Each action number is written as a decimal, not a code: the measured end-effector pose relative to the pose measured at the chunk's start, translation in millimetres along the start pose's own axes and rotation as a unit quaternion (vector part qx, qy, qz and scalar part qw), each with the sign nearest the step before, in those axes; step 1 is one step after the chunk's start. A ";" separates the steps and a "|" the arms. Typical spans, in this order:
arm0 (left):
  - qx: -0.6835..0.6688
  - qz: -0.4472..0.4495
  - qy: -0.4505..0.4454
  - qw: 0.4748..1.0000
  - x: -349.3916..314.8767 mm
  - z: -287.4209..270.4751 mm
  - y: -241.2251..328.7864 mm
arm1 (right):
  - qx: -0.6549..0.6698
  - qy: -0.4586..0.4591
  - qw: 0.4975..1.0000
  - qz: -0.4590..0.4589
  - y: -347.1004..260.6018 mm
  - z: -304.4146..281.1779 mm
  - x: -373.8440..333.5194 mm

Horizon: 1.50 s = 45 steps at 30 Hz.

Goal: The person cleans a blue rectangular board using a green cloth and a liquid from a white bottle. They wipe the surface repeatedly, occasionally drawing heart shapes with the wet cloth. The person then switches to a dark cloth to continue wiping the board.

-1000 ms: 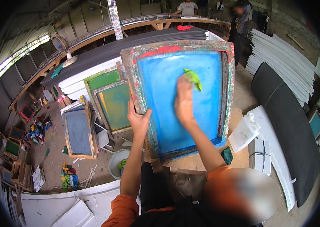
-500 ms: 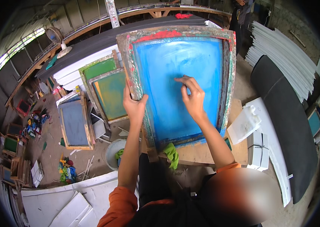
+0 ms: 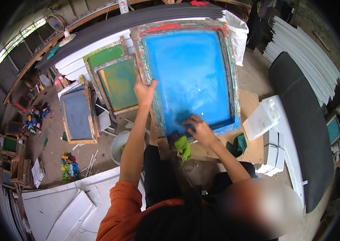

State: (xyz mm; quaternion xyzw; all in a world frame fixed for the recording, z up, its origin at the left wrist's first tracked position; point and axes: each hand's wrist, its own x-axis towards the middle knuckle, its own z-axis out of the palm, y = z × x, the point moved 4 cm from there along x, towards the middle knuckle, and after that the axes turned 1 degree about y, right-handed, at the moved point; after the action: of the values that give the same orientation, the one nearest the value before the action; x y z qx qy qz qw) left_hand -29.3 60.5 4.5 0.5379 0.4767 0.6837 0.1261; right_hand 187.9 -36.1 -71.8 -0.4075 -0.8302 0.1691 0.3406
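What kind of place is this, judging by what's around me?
Probably a workshop, perhaps one for screen printing: the left hand grips a paint-stained frame around a blue panel, two framed green panels stand to its left, and white sheets are stacked at the right.

plywood board (image 3: 252,110): dark green cloth (image 3: 238,144) | floor (image 3: 53,154): pale bucket (image 3: 115,150), multicoloured rag pile (image 3: 69,167), white strips (image 3: 92,162)

The frame (image 3: 186,72) stands over the counter (image 3: 251,104), a rag (image 3: 183,148) at its near edge. Another rag (image 3: 240,143) lies on the counter's near right. Farther right are a jug (image 3: 261,119) and, nearer, a bundle (image 3: 271,146). Two other frames (image 3: 117,86) and, nearer, a bucket (image 3: 116,141) stand left; behind is a stack of sheets (image 3: 158,15).
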 end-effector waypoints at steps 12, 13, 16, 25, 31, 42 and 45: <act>-0.009 0.002 -0.001 1.000 -10.8 -8.9 15.6 | 0.079 -0.048 0.995 0.046 -3.5 14.7 -21.0; -0.006 -0.006 -0.004 1.000 -12.3 -8.7 14.6 | 0.104 -0.035 0.990 0.092 -7.4 -2.9 -9.8; -0.008 0.005 0.000 1.000 -13.6 -10.3 14.4 | 0.216 0.122 0.961 0.122 -14.7 -68.2 37.6; -0.072 0.005 -0.014 0.997 -25.3 -13.0 25.1 | 0.083 0.464 0.882 -0.005 -47.6 -131.1 135.8; -0.078 0.007 -0.016 0.997 -36.2 -18.8 27.7 | -0.096 0.436 0.887 -0.119 -43.6 -84.7 142.9; -0.063 0.020 -0.012 0.998 -43.6 -25.0 51.0 | -0.127 0.331 0.895 -0.270 -59.1 -40.2 125.5; -0.062 0.011 -0.015 0.998 -44.8 -25.2 52.5 | -0.136 0.382 0.890 -0.210 -57.6 -63.4 135.7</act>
State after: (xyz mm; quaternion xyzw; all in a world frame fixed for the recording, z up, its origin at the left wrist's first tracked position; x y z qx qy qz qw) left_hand -15.5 -10.2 19.0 0.5444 0.4253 0.7054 0.1588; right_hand 141.0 36.4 63.4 -0.2995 -0.7167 -0.1893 0.6007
